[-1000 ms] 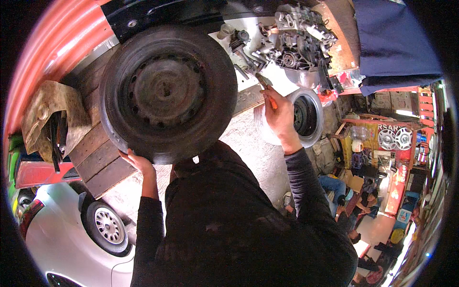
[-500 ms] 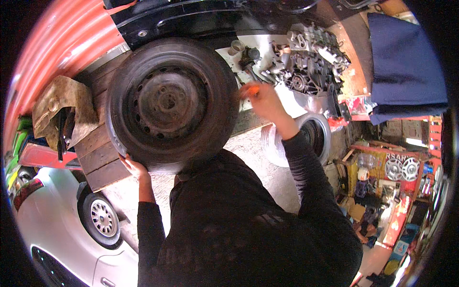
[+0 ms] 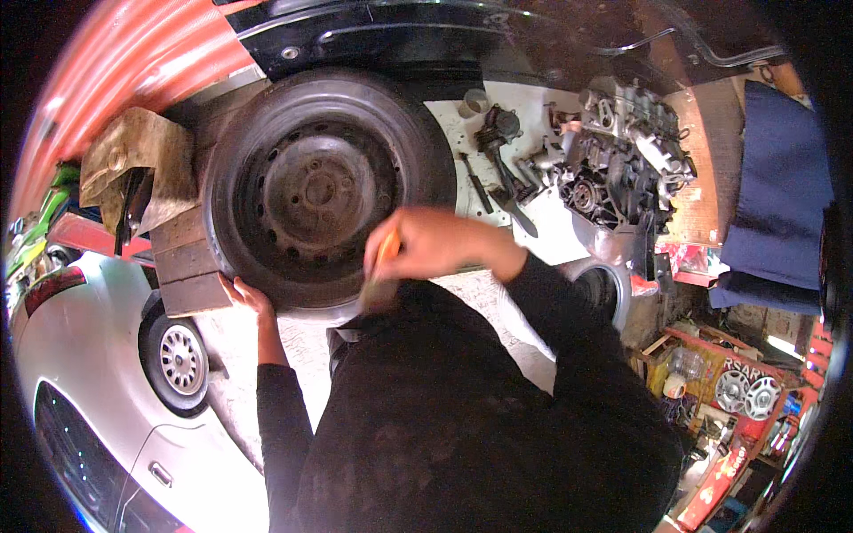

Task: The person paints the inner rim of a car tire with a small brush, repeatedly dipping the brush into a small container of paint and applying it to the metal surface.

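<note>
A black tyre on a dark steel wheel [image 3: 324, 191] is in front of me, over the edge of a wooden bench. My left hand [image 3: 253, 298] holds the tyre's lower left edge, fingers against its outer side. Over the tyre's lower right sidewall, my right hand [image 3: 422, 244] is closed around an orange-handled tool [image 3: 388, 247]. The tool points down toward the tyre's near edge. Its working end is blurred by motion, so I cannot tell its kind or whether it touches the rubber.
An engine [image 3: 617, 164] and metal parts [image 3: 502, 133] lie on a white surface at the back right. Another tyre [image 3: 613, 289] is below them. A silver car [image 3: 98, 346] stands at left, a stained tan box [image 3: 142, 160] beside the wooden planks [image 3: 182, 258]. Cluttered shelves [image 3: 711, 373] fill the right.
My right hand has moved left and down with the orange-handled tool, from the tyre's right side to its lower right sidewall. My left hand stays at the tyre's edge. The view has shifted slightly.
</note>
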A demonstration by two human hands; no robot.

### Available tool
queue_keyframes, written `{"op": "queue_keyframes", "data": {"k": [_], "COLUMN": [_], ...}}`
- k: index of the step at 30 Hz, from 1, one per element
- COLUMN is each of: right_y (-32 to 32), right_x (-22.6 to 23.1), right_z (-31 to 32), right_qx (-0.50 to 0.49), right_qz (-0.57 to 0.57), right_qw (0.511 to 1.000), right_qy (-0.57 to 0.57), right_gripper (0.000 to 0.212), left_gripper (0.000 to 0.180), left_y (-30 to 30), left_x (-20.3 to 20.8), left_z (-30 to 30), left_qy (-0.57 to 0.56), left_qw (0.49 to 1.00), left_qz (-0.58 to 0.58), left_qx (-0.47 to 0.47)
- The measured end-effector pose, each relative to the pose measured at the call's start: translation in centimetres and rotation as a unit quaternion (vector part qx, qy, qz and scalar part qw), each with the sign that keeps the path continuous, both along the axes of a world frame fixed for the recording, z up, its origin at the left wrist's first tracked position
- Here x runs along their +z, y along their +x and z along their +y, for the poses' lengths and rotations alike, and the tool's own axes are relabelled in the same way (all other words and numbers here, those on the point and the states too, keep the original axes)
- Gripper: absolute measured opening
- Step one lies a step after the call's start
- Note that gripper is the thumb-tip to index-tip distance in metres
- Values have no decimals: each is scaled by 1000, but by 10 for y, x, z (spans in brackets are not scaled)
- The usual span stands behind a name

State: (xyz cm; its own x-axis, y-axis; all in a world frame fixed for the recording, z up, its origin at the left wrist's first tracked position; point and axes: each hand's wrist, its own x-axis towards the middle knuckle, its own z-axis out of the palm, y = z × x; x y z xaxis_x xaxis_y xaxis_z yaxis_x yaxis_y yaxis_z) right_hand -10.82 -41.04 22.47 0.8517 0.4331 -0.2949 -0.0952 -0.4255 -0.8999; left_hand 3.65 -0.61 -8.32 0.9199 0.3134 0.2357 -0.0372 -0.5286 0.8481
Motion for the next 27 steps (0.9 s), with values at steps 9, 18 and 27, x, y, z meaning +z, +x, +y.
{"op": "queue_keyframes", "data": {"k": [9, 18, 27], "right_y": [43, 27, 78], "right_x": [-29, -13, -3], "right_z": [-123, -84, -113], "right_qx": [-322, 33, -219], "right_qz": [-292, -26, -208], "right_qw": [847, 997, 902], "right_qy": [-304, -70, -309], "right_gripper": [14, 29, 20], "left_gripper": [57, 57, 57], "left_y": [-4, 0, 0], "left_x": [20, 22, 4], "left_z": [-12, -7, -6], "left_qy": [-25, -41, -63], "left_qw": [998, 996, 998], "left_qz": [55, 83, 31], "left_qx": [-4, 7, -1]}}
